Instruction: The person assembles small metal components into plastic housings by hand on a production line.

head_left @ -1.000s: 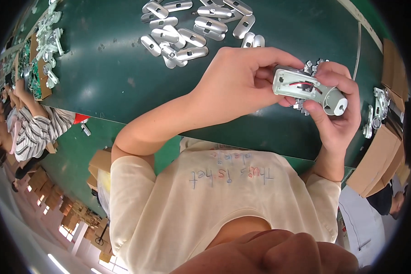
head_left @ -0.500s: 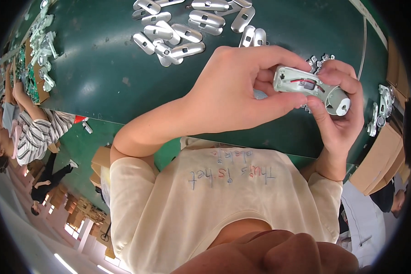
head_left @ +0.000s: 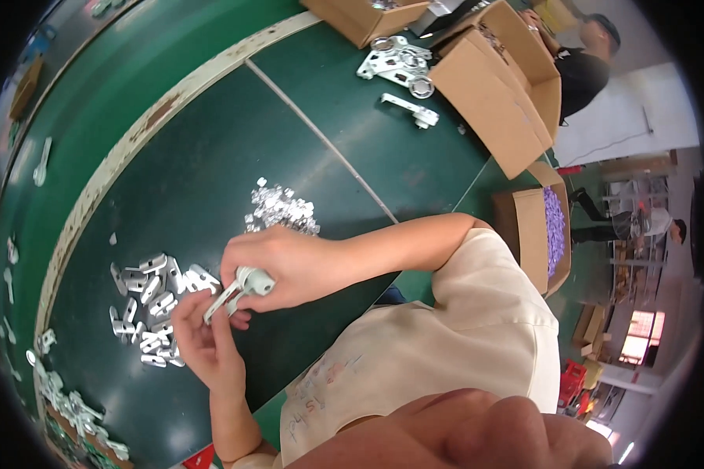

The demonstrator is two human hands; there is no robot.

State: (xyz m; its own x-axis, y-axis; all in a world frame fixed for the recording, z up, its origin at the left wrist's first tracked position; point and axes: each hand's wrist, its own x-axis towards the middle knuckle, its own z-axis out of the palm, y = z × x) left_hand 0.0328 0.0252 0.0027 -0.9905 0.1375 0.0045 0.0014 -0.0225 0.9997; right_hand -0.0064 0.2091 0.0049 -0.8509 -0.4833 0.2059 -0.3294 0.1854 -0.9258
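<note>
The right hand (head_left: 278, 266) has its grip pinching the cylindrical end of a pale green plastic housing (head_left: 244, 288), held above the desk (head_left: 203, 156); the left hand (head_left: 203, 336) closes its fingertips on the narrow end. Just beyond lie silver slotted metal plates (head_left: 160, 301), partly hidden by the left hand, and small shiny metal pieces (head_left: 281, 209), their near edge covered by the right. Farther off, white plastic parts (head_left: 399, 64) lie beside an open carton (head_left: 485, 94). The dark green surface has a pale seam (head_left: 321, 141) and a worn edge. Past it are a carton of purple pieces (head_left: 554, 230), two people and a bright window (head_left: 645, 336).
</note>
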